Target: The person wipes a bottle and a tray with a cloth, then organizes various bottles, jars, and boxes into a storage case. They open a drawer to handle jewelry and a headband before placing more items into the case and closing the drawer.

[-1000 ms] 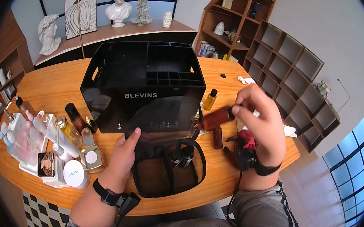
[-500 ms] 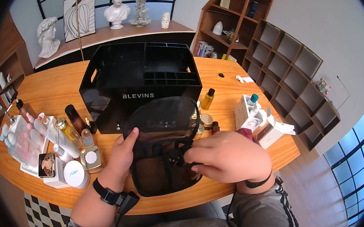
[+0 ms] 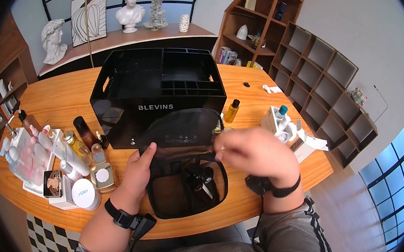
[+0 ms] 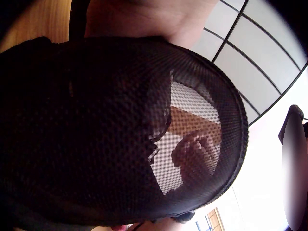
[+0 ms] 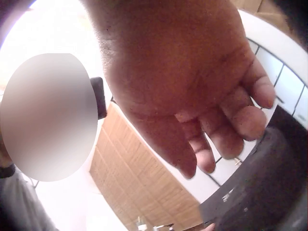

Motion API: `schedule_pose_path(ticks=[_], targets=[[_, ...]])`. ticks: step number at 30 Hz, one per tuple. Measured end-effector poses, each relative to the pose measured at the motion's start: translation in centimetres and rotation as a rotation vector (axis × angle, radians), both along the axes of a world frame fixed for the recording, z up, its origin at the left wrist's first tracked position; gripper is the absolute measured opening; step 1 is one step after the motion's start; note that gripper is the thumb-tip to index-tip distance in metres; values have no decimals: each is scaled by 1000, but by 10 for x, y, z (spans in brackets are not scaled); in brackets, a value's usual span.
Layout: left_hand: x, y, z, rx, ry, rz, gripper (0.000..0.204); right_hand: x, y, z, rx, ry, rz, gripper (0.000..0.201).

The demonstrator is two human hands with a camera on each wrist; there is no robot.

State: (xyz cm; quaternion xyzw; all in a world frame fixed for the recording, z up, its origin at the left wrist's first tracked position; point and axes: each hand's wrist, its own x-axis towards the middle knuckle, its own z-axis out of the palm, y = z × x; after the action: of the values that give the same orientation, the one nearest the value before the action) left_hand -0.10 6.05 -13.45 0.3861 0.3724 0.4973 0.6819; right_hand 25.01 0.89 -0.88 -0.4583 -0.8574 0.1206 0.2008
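A black mesh cosmetic bag lies unzipped on the wooden table, its see-through lid raised toward the black box. With the thumb over the lid's left edge, my left hand holds the bag. Several small dark bottles lie in the bag's right compartment, and a whitish strip shows among them. My right hand is blurred beside the bag's upper right edge. In the right wrist view its loosely bent fingers hold nothing. Mesh fills most of the left wrist view.
The large black box lettered BLEVINS stands behind the bag. On the left crowd several bottles, a white round jar and a pink-and-clear bottle group. A yellow bottle and a white carton stand right.
My right hand brought a brown bottle from the right down into the bag, let go of it, and drew back up to the bag's right edge. My left hand has stayed on the lid.
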Motion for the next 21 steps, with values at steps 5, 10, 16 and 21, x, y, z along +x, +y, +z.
schedule_pose_path(ticks=[5,10,16,21], targets=[[1,1,-2,7,-23,-4,33,42,65,-29,205,111,-477,9],[-1,1,-3,23,35,-7,35,54,90,-49,185,-35,-619,16],[2,-1,2,15,26,19,35,15,32,-13,109,163,11,13],[1,2,-4,24,15,4,35,-21,1,-28,-19,-143,330,22]])
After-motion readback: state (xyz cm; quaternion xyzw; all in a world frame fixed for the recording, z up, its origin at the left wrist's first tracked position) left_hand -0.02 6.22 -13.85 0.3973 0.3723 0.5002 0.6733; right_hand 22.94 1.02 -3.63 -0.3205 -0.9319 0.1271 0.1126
